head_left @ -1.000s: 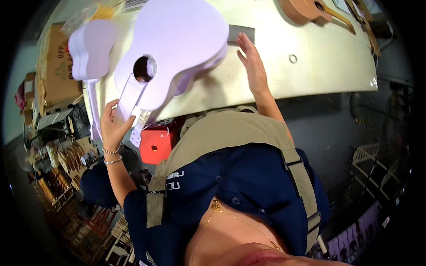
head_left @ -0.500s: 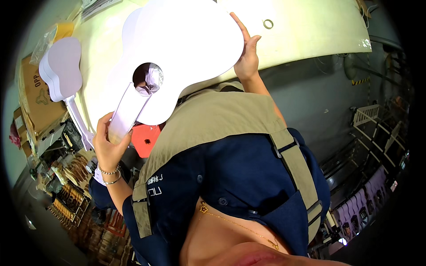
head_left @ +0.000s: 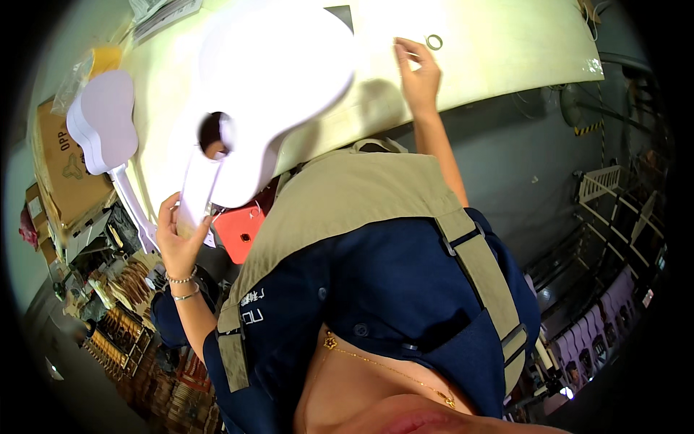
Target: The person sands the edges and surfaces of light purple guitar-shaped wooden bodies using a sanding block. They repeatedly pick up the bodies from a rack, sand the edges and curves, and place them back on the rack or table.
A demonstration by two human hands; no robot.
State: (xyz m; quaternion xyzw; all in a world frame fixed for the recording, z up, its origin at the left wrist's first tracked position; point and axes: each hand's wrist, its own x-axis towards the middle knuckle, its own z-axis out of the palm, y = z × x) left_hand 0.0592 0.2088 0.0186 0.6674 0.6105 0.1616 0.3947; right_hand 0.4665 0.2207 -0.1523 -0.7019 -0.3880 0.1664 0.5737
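Observation:
My left hand point(head_left: 177, 231) grips the neck of a white unpainted ukulele body point(head_left: 275, 79) with a round sound hole, held over the pale workbench point(head_left: 506, 50). My right hand point(head_left: 419, 76) reaches up to the ukulele's right edge, fingers bent, touching the bench top beside it; I cannot tell whether it holds anything. A small metal ring point(head_left: 434, 41) lies on the bench just past its fingertips. My blue shirt and tan vest fill the lower middle of the view.
A second white ukulele point(head_left: 105, 126) lies at the bench's left end, over a cardboard box point(head_left: 61, 166). An orange-red box point(head_left: 238, 231) sits under the bench edge. Wooden parts crowd shelves at lower left. White racks point(head_left: 607, 188) stand on the right.
The ukulele body has shifted up and left in view, its neck still in my left hand. My right hand moved from the body's edge further up the bench toward the ring.

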